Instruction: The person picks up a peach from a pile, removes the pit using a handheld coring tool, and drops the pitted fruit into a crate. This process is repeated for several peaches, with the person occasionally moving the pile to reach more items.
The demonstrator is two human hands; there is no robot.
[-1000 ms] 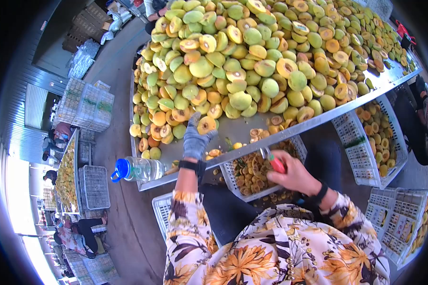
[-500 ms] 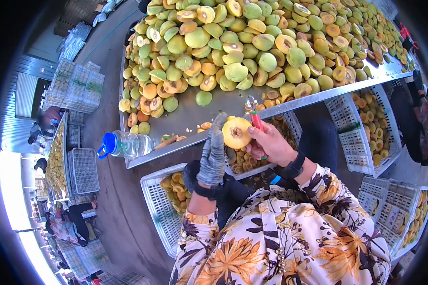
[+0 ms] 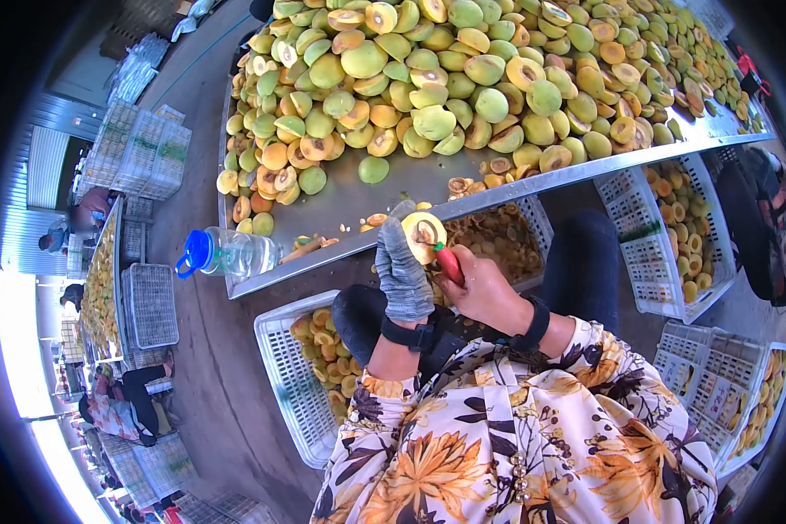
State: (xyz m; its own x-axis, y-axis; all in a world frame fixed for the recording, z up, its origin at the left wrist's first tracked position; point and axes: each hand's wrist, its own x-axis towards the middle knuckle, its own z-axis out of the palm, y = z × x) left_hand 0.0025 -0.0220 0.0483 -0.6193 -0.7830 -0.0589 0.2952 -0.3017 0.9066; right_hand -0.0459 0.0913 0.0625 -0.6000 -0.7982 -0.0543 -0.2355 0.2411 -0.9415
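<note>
Head view: the left hand [image 3: 403, 272], gloved, grasps a fruit half [image 3: 417, 250] at the near edge of the metal table [image 3: 568, 178]; the right hand [image 3: 495, 294] clenches a red-handled tool [image 3: 448, 264] at its cut face. Exposed metal, with scraps [image 3: 375, 220], separates the fruit pile [image 3: 489, 105] from that edge. Markings [image 3: 706, 391] on the lower-right crate [image 3: 686, 371] are illegible.

The left hand's grip [image 3: 403, 274] holds a halved fruit [image 3: 417, 248] against a red-handled tool [image 3: 449, 265] in the right hand's grip [image 3: 491, 293].

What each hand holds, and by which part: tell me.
The gloved left hand holds a fruit half by its outer side, cut face showing. The right hand grips a red-handled tool by its handle.
</note>
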